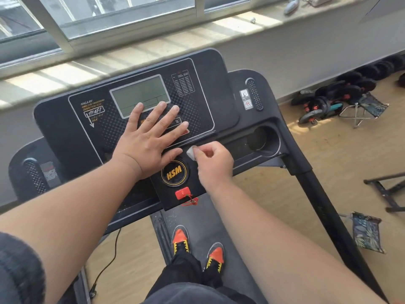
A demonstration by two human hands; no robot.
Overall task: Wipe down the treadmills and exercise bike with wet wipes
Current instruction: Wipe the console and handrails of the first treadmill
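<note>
Fingers of the left hand (149, 137) are lying straight and spread, pressing flat on the treadmill console (122, 119) just below its grey display (140, 95), while the right hand (213, 164) is curling its fingers and pinching a small folded white wet wipe (191, 152) against the console's lower edge, just right of the left thumb. The treadmill is filling the middle of the view, its belt (197, 224) running beneath the person's orange and black shoes (215, 254). Dumbbells (341, 93) are lying along the wall on the wooden floor to the right. On the console, a round HSM badge (174, 173) is sitting just beside the right wrist, with a red safety key (183, 193) below it.
</note>
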